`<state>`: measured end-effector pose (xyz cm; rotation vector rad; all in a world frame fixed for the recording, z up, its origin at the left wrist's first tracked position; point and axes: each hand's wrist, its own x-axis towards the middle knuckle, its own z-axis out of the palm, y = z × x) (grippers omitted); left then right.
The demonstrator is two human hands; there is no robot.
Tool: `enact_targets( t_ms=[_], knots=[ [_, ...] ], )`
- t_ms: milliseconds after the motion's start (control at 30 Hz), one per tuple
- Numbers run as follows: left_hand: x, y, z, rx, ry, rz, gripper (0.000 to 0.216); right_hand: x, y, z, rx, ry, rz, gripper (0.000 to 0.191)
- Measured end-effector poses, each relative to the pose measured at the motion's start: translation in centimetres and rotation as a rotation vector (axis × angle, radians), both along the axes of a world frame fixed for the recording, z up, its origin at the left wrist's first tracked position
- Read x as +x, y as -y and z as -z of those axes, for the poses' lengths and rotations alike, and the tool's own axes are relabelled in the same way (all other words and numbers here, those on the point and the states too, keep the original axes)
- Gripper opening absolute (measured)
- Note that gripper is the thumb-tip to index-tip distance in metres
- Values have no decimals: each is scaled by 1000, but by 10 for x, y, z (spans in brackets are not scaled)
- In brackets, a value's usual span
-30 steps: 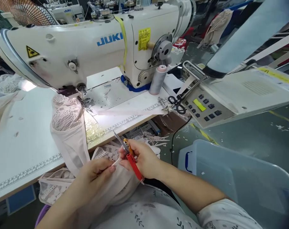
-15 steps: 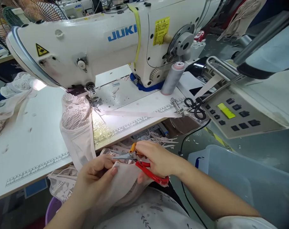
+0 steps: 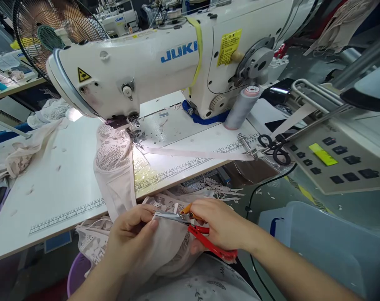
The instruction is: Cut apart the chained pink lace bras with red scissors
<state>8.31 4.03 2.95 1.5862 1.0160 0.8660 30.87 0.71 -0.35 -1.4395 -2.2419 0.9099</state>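
My left hand (image 3: 132,235) pinches the edge of a pale pink lace garment (image 3: 115,167) in my lap. The garment runs up over the table edge to the needle of a white JUKI sewing machine (image 3: 152,67). In my right hand (image 3: 221,223) are red-handled thread snips (image 3: 190,223). Their blades point left and touch the fabric at my left fingertips.
A grey thread cone (image 3: 241,108) stands by the machine base. Black scissors (image 3: 276,146) and a control panel (image 3: 334,161) lie to the right, with a translucent plastic bin (image 3: 328,246) below. More pink lace fabric (image 3: 24,142) lies at the table's left. A fan (image 3: 57,29) stands behind.
The snips have swung from pointing up to lying level with their blades at the fabric edge by my left fingers. The view has shifted, so everything sits further right.
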Motion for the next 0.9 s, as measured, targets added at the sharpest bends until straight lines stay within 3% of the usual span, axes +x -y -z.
enact_targets(
  t_ms=[233, 467, 633, 733, 833, 900],
  knots=[
    [-1, 0, 1, 25, -65, 4, 17, -1, 3, 6, 34, -53, 15, 41],
    [2, 2, 1, -31, -9, -2, 18, 1, 6, 13, 46, -348, 158, 53],
    [1, 3, 2, -44, -18, -16, 17, -5, 5, 9, 69, -457, 197, 51],
    [-2, 0, 3, -29, -90, 6, 21, -13, 8, 8, -25, -484, 188, 43],
    [-6, 4, 6, 148, -255, 4, 14, -16, 13, 4, -141, -557, 199, 32],
    [-7, 16, 12, 418, -394, 23, 40, -15, 17, -1, -171, -632, 213, 26]
  ],
)
